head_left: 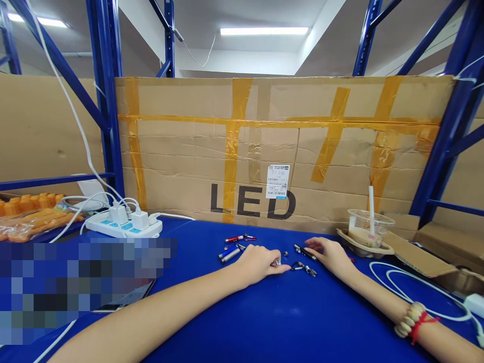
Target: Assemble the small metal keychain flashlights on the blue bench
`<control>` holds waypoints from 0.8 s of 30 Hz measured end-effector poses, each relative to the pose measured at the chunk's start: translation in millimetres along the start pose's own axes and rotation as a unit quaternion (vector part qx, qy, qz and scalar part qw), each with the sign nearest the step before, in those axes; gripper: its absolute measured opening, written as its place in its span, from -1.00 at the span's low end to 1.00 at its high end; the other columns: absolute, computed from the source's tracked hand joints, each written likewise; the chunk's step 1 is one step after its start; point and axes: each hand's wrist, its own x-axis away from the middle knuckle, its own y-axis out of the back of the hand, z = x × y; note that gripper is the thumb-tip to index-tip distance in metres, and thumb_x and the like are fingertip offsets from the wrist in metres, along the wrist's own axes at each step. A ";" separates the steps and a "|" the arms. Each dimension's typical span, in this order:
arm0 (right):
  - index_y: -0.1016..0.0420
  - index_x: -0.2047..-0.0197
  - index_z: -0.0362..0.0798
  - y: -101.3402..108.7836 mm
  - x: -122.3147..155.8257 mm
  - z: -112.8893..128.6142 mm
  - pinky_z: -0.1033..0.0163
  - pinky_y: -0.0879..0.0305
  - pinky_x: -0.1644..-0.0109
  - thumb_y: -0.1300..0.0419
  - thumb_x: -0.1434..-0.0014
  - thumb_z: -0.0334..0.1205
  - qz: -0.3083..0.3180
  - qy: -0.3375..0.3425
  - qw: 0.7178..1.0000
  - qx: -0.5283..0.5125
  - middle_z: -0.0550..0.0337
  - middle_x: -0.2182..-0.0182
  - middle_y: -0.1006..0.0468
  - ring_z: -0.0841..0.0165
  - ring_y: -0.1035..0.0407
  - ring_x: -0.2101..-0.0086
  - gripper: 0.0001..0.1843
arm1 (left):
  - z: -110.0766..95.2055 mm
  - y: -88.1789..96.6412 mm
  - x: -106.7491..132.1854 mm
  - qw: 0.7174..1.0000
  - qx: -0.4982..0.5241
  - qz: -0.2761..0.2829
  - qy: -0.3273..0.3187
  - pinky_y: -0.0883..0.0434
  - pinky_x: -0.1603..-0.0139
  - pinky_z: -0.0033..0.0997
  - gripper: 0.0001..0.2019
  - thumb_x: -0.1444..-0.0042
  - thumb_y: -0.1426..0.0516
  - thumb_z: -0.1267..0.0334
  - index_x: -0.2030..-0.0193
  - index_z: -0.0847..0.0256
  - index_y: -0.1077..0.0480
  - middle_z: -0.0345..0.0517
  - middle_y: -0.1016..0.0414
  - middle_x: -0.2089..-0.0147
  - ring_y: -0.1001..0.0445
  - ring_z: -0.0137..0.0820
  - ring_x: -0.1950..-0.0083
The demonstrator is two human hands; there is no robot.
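Note:
My left hand [260,263] is closed around a small silver cylindrical piece [278,261]; only its end shows between thumb and curled fingers. Just beyond the thumb lie a black carabiner clip [297,266] and small metal parts [310,271]. My right hand [333,256] has its thumb and fingertips apart at a slim black pen-like tube [305,252] on the table. Between the hands sits a tiny metal cap [285,253]. Behind my left hand are a red tube with a clip [235,239], a blue tube [227,252] and a silver tube [230,255].
A power strip [124,226] with plugs stands left, near bagged orange items [34,219]. To the right, a plastic cup with a straw [368,227] sits in a cardboard holder [365,246], beside a white cable [416,302]. A cardboard wall [181,166] closes the back.

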 end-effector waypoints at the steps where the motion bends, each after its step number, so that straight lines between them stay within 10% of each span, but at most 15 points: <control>1: -0.49 0.31 -0.10 -0.3 -0.2 -0.2 0.27 -0.39 0.22 -0.16 0.02 -0.18 0.002 0.000 1.000 -0.009 0.12 0.38 -0.56 0.33 -0.45 0.37 -0.79 | -0.3 0.7 0.3 1.000 -0.002 0.004 0.002 -0.20 0.47 -0.54 -0.67 -0.13 0.00 -0.04 0.34 0.17 -0.39 -0.18 -0.55 0.37 -0.51 -0.33 0.31; 24: -0.43 0.23 0.02 3.6 5.9 9.2 0.33 -0.30 0.36 -0.11 0.02 -0.07 0.001 -0.037 0.999 0.030 0.25 0.40 -0.54 0.37 -0.42 0.39 -0.72 | 1.1 -0.5 0.3 1.000 -0.003 -0.008 -0.006 -0.19 0.50 -0.53 -0.64 -0.12 0.02 -0.07 0.34 0.18 -0.39 -0.17 -0.53 0.39 -0.52 -0.32 0.32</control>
